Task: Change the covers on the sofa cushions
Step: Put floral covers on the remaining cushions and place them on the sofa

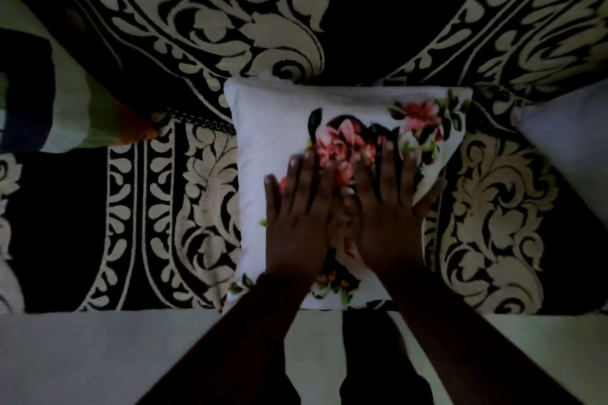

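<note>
At frame centre the floral cushion [332,128] looks soft, light; left hand [296,217] and right hand [385,207] press flat, fingers straight; grip corners.

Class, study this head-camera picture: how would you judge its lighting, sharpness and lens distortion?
Head view: dim overall, the forearms near silhouette; the white floral cushion is brightest; left hand and right hand look slightly soft; the wide lens bows the patterned sofa outward.
</note>
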Available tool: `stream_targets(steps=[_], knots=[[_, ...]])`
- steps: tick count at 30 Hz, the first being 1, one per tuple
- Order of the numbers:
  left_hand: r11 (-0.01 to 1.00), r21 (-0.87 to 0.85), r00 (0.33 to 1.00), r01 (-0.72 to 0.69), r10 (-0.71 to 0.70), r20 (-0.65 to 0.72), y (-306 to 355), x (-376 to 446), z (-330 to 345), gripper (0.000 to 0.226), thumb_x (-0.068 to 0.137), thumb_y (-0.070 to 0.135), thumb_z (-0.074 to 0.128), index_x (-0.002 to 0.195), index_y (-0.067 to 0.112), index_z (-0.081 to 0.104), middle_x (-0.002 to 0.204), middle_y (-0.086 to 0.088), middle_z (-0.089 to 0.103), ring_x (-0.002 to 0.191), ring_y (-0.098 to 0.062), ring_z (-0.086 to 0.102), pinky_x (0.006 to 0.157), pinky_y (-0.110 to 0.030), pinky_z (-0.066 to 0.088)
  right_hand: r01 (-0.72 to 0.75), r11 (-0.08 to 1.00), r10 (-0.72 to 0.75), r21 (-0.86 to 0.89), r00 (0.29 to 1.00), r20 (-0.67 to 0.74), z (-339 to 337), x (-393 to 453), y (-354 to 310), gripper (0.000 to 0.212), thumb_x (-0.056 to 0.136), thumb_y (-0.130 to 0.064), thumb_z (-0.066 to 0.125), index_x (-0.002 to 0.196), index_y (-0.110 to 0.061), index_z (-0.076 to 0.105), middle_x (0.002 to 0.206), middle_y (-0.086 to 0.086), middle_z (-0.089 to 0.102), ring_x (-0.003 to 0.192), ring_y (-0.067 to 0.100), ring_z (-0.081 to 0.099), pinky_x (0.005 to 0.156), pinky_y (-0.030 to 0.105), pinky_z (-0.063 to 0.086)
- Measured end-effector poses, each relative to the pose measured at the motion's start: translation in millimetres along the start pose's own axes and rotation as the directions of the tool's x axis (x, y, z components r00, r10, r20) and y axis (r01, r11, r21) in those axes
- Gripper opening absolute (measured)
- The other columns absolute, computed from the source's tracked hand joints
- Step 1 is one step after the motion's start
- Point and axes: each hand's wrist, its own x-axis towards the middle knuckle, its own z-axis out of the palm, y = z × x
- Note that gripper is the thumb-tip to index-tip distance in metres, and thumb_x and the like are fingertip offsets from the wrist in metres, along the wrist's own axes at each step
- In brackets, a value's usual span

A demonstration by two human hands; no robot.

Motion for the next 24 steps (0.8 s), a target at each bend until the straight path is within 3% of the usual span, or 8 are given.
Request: stream_targets(steps=[4, 7, 11, 17, 24], knots=[[0.989, 0.072, 0.986, 0.131, -0.137, 0.095, -17.9, 10.4, 24.1, 0.066, 0.105, 0.049, 0.030, 0.160, 0.015, 0.021, 0.168, -0.008, 0.010, 0.156, -0.029, 0.005, 0.117, -0.070, 0.007, -0.085, 0.994, 0.083, 0.068, 0.996, 0.037, 27.0, 11.5, 0.8, 0.063, 0.104, -0.052, 0.033, 0.161, -0.029, 0.017, 0.169, 0.013, 0.004, 0.155, 0.038, 0.002, 0.112, 0.077, 0.008], [0.983, 0.117, 0.977, 0.140, -0.157, 0.146, -29.9, 50.9, 40.6, 0.078, 0.100, 0.063, 0.024, 0.162, 0.017, 0.013, 0.169, -0.007, 0.002, 0.156, -0.028, -0.003, 0.116, -0.070, 0.000, -0.144, 0.982, 0.132, 0.124, 0.986, 0.104, 46.0, 51.4, 5.9, 0.069, 0.102, -0.057, 0.026, 0.162, -0.029, 0.009, 0.169, 0.011, -0.001, 0.155, 0.035, -0.005, 0.114, 0.074, 0.006], [0.975, 0.111, 0.966, 0.191, -0.207, 0.156, -37.9, 98.0, 62.4, 0.078, 0.101, 0.064, 0.023, 0.162, 0.019, 0.004, 0.170, -0.006, -0.002, 0.156, -0.027, -0.007, 0.116, -0.070, -0.004, -0.167, 0.977, 0.153, 0.133, 0.982, 0.108, 61.3, 99.8, 15.8, 0.069, 0.102, -0.061, 0.027, 0.162, -0.031, 0.012, 0.170, 0.008, 0.002, 0.156, 0.033, -0.003, 0.115, 0.072, 0.003], [0.959, 0.161, 0.953, 0.232, -0.257, 0.161, -51.1, 138.5, 76.2, 0.072, 0.103, 0.061, 0.017, 0.162, 0.021, 0.005, 0.170, -0.003, 0.003, 0.156, -0.024, -0.002, 0.117, -0.069, -0.007, -0.181, 0.975, 0.154, 0.133, 0.970, 0.189, 70.5, 153.2, 17.4, 0.069, 0.099, -0.067, 0.019, 0.160, -0.035, 0.017, 0.169, 0.006, 0.008, 0.156, 0.032, 0.003, 0.113, 0.075, 0.003], [0.970, 0.000, 0.939, 0.241, -0.234, 0.251, -40.9, 121.8, 22.2, 0.076, 0.098, 0.071, 0.017, 0.161, 0.032, 0.000, 0.170, 0.004, -0.005, 0.155, -0.018, -0.010, 0.118, -0.065, -0.007, -0.138, 0.960, 0.080, 0.245, 0.969, 0.232, 23.4, 133.8, 24.8, 0.073, 0.097, -0.072, 0.022, 0.160, -0.036, 0.013, 0.170, 0.006, 0.005, 0.156, 0.030, -0.001, 0.116, 0.073, 0.002]])
